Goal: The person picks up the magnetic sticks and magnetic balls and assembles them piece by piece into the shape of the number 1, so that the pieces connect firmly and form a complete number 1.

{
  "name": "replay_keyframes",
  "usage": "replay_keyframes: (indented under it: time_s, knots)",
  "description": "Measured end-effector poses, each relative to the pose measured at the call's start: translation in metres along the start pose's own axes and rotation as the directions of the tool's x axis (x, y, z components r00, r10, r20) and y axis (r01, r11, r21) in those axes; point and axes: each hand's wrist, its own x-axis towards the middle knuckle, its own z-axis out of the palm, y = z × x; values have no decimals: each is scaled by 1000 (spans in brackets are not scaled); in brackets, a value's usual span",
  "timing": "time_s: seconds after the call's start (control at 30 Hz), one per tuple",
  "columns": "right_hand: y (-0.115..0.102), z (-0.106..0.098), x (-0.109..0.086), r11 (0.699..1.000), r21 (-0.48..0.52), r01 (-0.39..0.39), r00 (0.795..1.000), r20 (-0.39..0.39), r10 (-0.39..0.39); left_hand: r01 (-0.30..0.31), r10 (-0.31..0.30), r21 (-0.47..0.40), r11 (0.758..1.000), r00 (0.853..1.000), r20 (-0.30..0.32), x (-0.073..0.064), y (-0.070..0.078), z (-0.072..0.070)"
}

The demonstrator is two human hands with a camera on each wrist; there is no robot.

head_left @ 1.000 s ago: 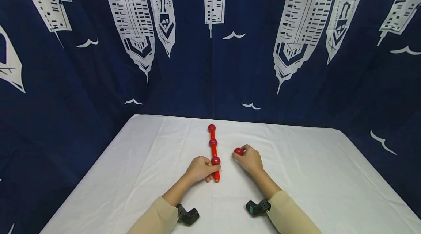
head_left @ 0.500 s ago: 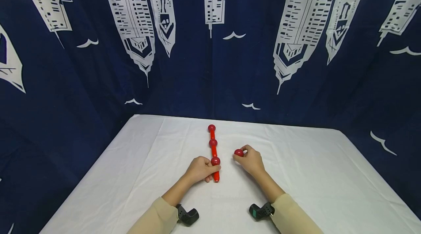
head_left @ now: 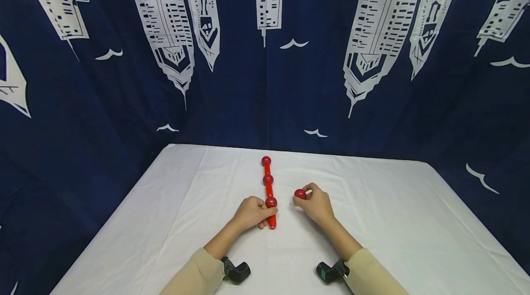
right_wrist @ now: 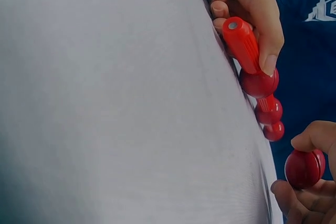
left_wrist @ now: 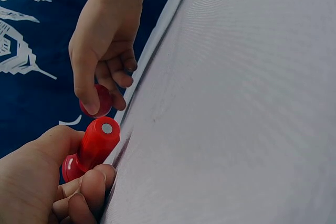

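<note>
My left hand (head_left: 250, 214) pinches the near end of a chain of red balls and rods (head_left: 269, 189). Three balls alternate with red rods in it, and the chain runs away from me. A bare rod (left_wrist: 97, 142) forms its near end, with a small silvery disc (left_wrist: 106, 128) on the tip. To the right of the chain, my right hand (head_left: 316, 203) holds a single red ball (right_wrist: 302, 170) between thumb and fingers. A seam line crosses this ball in the right wrist view. Ball and chain are apart.
A white cloth covers the table (head_left: 207, 175). Behind it hangs a dark blue curtain (head_left: 265, 101) with white building prints. Black devices sit at both wrists, the left one (head_left: 237, 271) and the right one (head_left: 332, 271).
My right hand and forearm have shifted slightly toward me and to the right, still holding the loose ball. My left hand and the chain have stayed practically in place.
</note>
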Motion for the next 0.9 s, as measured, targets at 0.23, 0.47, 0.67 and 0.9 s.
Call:
replay_keyframes:
  time_s: [0.23, 0.47, 0.67, 0.9]
  knots:
    - [-2, 1, -5, 1000, 12, -7, 1000, 15, 7, -2, 2, -3, 1000, 1000, 1, 0, 0, 0]
    - [-6, 5, -14, 999, 33, -29, 998, 54, 28, -10, 10, 1, 1000, 1000, -1, 0, -1, 0]
    - [-10, 6, -20, 997, 66, -35, 997, 75, 30, -16, 16, -3, 1000, 1000, 1, -1, -1, -1]
    - [-13, 9, -29, 995, 98, -19, 996, 92, 10, -12, 12, -11, 1000, 1000, 1, -1, 0, -1]
